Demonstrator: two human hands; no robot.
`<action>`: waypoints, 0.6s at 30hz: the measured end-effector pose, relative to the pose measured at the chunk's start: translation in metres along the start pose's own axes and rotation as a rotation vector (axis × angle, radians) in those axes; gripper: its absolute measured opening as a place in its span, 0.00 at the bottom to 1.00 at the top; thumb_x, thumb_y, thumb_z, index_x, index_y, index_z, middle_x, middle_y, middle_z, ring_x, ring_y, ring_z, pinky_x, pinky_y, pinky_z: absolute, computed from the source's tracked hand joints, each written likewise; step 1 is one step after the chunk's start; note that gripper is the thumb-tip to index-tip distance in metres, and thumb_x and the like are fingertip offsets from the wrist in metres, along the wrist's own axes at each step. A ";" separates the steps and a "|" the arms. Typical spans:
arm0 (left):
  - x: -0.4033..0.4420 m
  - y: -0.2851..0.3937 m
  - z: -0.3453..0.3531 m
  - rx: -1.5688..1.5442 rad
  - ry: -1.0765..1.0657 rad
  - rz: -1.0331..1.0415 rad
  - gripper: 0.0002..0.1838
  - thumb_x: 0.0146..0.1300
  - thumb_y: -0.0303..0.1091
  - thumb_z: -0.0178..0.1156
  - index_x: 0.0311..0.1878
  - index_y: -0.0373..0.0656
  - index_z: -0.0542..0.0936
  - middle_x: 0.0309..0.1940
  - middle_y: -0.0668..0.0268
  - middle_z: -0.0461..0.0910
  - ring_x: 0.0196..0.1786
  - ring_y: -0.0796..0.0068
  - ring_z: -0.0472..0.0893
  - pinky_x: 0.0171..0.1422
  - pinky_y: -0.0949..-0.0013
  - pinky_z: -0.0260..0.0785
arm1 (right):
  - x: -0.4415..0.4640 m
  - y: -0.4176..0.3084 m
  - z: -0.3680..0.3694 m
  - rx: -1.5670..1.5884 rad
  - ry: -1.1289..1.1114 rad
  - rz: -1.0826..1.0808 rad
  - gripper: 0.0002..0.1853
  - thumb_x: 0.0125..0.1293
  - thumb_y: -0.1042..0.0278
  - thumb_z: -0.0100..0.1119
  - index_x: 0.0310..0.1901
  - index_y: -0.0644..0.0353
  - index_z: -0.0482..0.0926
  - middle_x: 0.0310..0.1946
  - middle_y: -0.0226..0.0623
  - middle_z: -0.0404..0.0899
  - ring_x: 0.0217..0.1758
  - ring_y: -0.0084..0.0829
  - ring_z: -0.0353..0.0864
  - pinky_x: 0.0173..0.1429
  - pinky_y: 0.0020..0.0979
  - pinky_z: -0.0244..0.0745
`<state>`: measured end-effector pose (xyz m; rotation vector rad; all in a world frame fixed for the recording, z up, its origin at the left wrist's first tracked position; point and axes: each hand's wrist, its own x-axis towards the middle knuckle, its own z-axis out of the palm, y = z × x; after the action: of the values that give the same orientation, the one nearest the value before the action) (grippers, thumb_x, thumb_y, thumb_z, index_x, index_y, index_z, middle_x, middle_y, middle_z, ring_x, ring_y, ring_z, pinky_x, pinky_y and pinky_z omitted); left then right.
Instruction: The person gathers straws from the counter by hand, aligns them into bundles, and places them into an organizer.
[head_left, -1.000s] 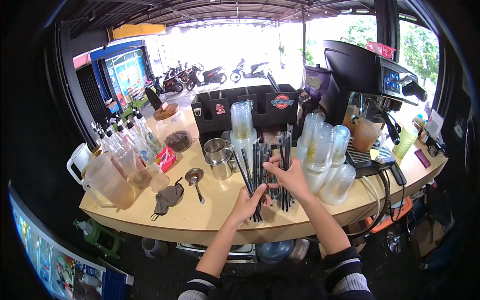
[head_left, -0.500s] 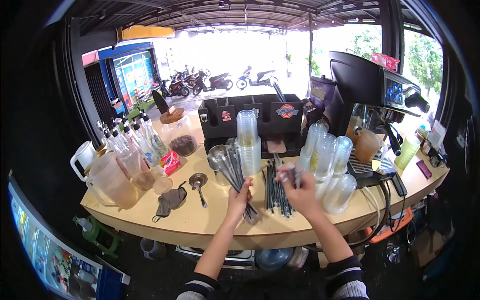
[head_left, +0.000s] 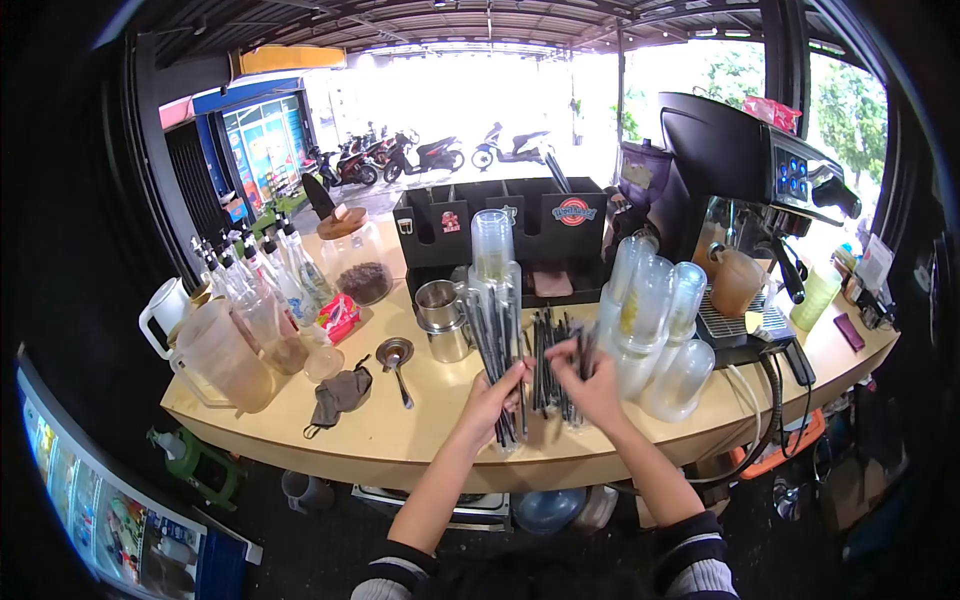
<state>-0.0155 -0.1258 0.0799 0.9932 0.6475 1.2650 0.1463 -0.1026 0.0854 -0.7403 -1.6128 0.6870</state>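
My left hand (head_left: pixel 490 402) is closed around a bundle of black straws (head_left: pixel 490 335) in clear wrappers, held nearly upright above the counter's front. Just right of it, my right hand (head_left: pixel 594 388) is pinched on a few more straws, blurred by motion. Between and behind the hands lies a loose pile of wrapped black straws (head_left: pixel 544 375) on the counter, partly covered by my right fingers. A stack of clear plastic cups (head_left: pixel 492 245) rises behind the bundle, its lower part mostly hidden. Metal cups (head_left: pixel 447 335) stand left of the bundle.
The wooden counter (head_left: pixel 450 445) also carries a strainer with a spoon (head_left: pixel 397 368), a dark cloth (head_left: pixel 342 398), pitchers (head_left: pixel 220 360) and syrup bottles at left. More clear cups (head_left: pixel 648 310) and an espresso machine (head_left: pixel 735 170) stand at right. A black organizer (head_left: pixel 430 240) is behind.
The straw bundle in my left hand has turned more upright and moved slightly right, uncovering the metal cups. My right hand has shifted left and closer to it.
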 end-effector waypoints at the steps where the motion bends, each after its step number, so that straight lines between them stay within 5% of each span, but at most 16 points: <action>1: -0.002 -0.002 0.002 0.001 -0.001 -0.003 0.14 0.61 0.37 0.53 0.45 0.38 0.74 0.27 0.74 0.73 0.18 0.91 0.61 0.22 0.85 0.53 | 0.006 -0.008 -0.002 0.000 0.002 0.002 0.12 0.56 0.71 0.57 0.42 0.61 0.76 0.25 0.27 0.72 0.19 0.20 0.70 0.19 0.19 0.60; 4: -0.008 -0.005 0.010 0.101 -0.131 -0.036 0.13 0.61 0.38 0.53 0.43 0.38 0.74 0.26 0.74 0.72 0.18 0.92 0.62 0.21 0.86 0.53 | 0.021 -0.036 -0.003 0.531 -0.014 0.429 0.11 0.59 0.70 0.56 0.41 0.65 0.71 0.19 0.24 0.65 0.11 0.10 0.54 0.13 0.16 0.44; 12: -0.007 -0.008 0.013 0.207 -0.091 0.044 0.12 0.64 0.38 0.49 0.39 0.38 0.73 0.29 0.67 0.76 0.16 0.90 0.62 0.19 0.83 0.55 | 0.024 -0.028 0.001 0.700 0.006 0.428 0.08 0.60 0.69 0.56 0.34 0.60 0.67 0.16 0.23 0.63 0.10 0.11 0.54 0.13 0.17 0.46; 18: -0.001 -0.010 0.009 0.216 0.027 0.213 0.11 0.66 0.37 0.45 0.38 0.37 0.68 0.33 0.58 0.78 0.16 0.86 0.66 0.18 0.82 0.59 | 0.027 -0.017 0.008 0.524 0.189 0.259 0.13 0.65 0.59 0.48 0.27 0.60 0.69 0.16 0.27 0.66 0.15 0.15 0.60 0.19 0.19 0.57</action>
<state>-0.0033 -0.1289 0.0751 1.2503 0.7249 1.4177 0.1338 -0.0924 0.1144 -0.6048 -1.1030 1.1366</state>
